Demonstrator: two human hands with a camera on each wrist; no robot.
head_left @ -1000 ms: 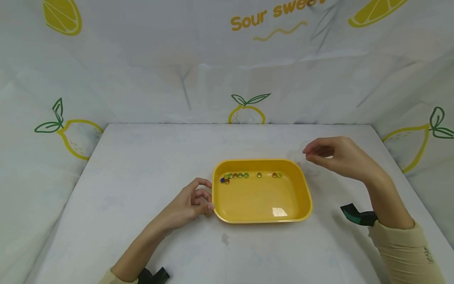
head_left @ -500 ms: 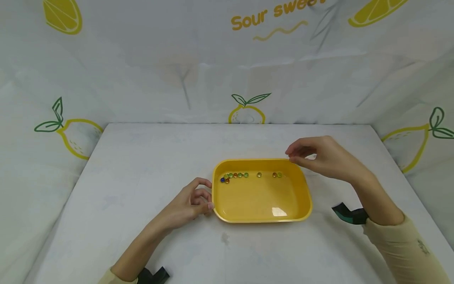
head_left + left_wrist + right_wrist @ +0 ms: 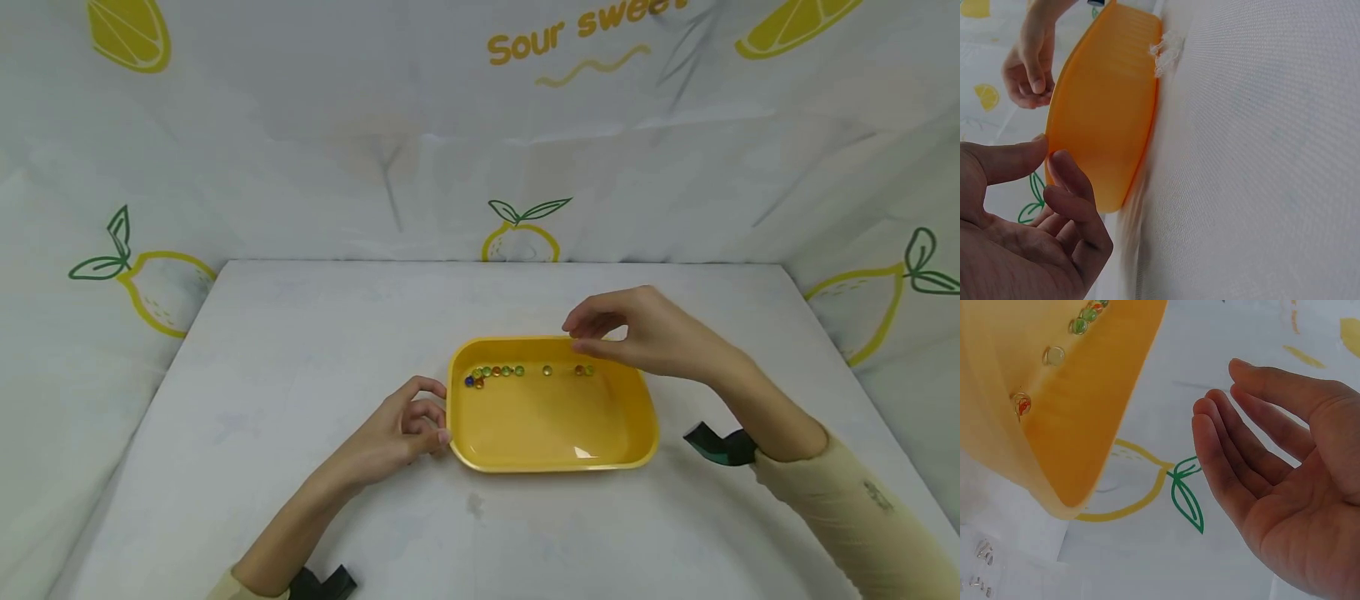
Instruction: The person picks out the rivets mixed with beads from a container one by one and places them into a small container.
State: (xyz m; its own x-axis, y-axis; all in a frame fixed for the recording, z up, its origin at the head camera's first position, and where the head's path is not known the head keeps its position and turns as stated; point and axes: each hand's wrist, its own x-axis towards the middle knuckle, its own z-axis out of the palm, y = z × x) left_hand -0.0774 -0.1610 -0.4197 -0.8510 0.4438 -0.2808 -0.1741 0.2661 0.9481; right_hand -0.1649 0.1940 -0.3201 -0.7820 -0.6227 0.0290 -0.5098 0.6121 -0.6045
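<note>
Left hand (image 3: 401,429) pinches the tray (image 3: 543,429) rim at nine o'clock. Right hand (image 3: 641,329), fingers loosely bent, thumb apart, nothing visible in it, is near one o'clock. Tray sits on table (image 3: 337,333); marbles (image 3: 519,371) inside, ten to one o'clock.

Muted, diffuse light — small glare (image 3: 585,452) by the tray (image 3: 555,421)'s near edge, soft shadows (image 3: 738,510) on the table (image 3: 337,325).
</note>
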